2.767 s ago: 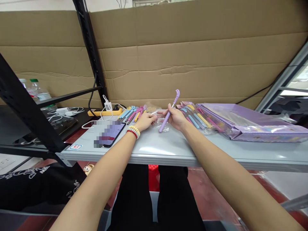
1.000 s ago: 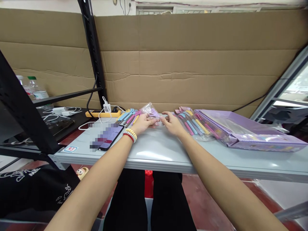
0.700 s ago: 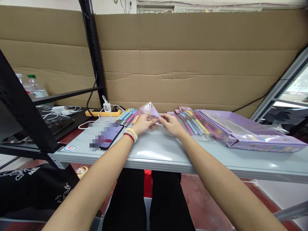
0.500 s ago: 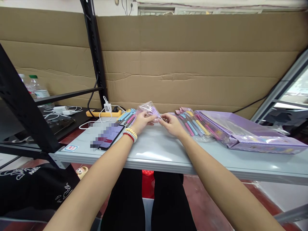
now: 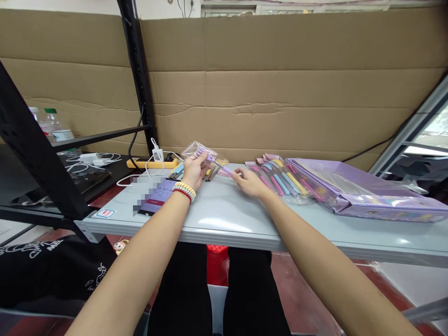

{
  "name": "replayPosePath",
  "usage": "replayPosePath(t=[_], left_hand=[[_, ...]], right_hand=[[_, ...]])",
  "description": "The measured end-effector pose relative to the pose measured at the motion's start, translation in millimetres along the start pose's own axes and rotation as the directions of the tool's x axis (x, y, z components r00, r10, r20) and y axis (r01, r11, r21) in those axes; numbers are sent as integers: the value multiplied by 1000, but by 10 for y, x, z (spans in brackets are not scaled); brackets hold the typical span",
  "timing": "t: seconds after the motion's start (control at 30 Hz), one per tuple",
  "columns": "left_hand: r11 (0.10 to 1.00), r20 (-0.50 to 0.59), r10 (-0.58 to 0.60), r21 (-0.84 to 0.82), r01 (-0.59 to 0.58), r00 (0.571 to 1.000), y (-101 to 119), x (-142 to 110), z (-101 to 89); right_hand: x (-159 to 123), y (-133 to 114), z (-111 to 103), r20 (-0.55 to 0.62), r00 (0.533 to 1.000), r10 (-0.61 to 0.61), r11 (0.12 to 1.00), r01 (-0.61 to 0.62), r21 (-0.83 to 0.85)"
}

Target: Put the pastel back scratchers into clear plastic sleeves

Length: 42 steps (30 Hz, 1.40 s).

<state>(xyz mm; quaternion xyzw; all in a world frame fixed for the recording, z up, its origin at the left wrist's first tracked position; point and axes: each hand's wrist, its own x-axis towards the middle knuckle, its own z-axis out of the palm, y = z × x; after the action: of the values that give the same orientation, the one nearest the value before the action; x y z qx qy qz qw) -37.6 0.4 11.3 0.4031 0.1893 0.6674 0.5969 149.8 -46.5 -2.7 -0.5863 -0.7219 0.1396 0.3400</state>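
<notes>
A purple tool [image 5: 227, 170] with a ridged head and thin metal shaft, resembling a back scratcher, spans both hands above the tabletop. My left hand [image 5: 194, 172] is closed around its head end and a clear plastic bag [image 5: 192, 148], whose loose end sticks out past the fingers. At the other end, my right hand [image 5: 250, 182] pinches the purple handle. Behind and beside my left hand lie similar tools with blue handles [image 5: 177, 169] and yellow toothed heads [image 5: 221, 161], partly hidden. To the right of my right hand rest several bagged tools [image 5: 280, 179] with pink, blue and yellow handles.
A purple open box [image 5: 388, 214] stands at the right of the grey table [image 5: 224, 224]. On the left are a phone [image 5: 157, 198], a yellow power strip [image 5: 168, 163] with white cables, and a black rack post [image 5: 138, 70]. Cardboard [image 5: 280, 84] walls off the back.
My left hand has moved left with the bag, and my right hand slightly right. The purple handle and metal shaft now show stretched out between them; the phone is more covered by my left wrist.
</notes>
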Motion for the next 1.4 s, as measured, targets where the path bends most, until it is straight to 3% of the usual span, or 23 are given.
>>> replayPosePath(t=[0.13, 0.27, 0.37, 0.47, 0.57, 0.63, 0.7, 0.87, 1.0, 1.1, 1.23, 1.3, 1.4], left_hand=[[984, 115, -113, 151, 95, 987, -56, -54, 29], [926, 223, -269, 327, 188, 937, -137, -140, 89], [906, 252, -312, 370, 207, 916, -152, -168, 112], [925, 213, -274, 326, 196, 938, -126, -138, 99], [963, 79, -178, 217, 157, 981, -82, -65, 52], [977, 11, -147, 157, 144, 989, -56, -21, 17], [977, 9, -165, 135, 162, 986, -37, 2, -7], [964, 138, -237, 157, 215, 962, -26, -45, 2], [939, 294, -316, 234, 253, 902, -50, -114, 37], [919, 346, -358, 294, 262, 867, -90, -158, 61], [839, 372, -505, 423, 342, 779, -142, -191, 86], [828, 358, -510, 450, 334, 782, -154, -187, 86], [858, 337, -443, 428, 284, 831, -155, -160, 71]], right_hand=[[1, -4, 42, -90, 995, -41, 999, 42, 12], [-2, -6, 93, -156, 985, -67, 996, 76, 49], [0, -9, 103, -185, 979, -83, 986, 108, 130], [4, -20, 65, -94, 993, -66, 945, 92, 313], [0, -35, -12, 72, 992, -105, 845, 51, 532], [-8, -43, -61, 129, 980, -154, 785, 42, 618], [-14, -50, -92, 150, 971, -186, 751, 42, 659], [-21, -61, -104, 145, 978, -149, 744, 14, 668], [-26, -74, -86, 159, 980, -115, 789, -7, 614], [-21, -63, -44, 201, 973, -111, 823, -24, 567], [-2, -12, 28, 216, 970, -112, 864, -12, 503], [3, 1, 39, 209, 971, -115, 879, 1, 478], [-4, -20, 11, 195, 970, -148, 881, 40, 471]])
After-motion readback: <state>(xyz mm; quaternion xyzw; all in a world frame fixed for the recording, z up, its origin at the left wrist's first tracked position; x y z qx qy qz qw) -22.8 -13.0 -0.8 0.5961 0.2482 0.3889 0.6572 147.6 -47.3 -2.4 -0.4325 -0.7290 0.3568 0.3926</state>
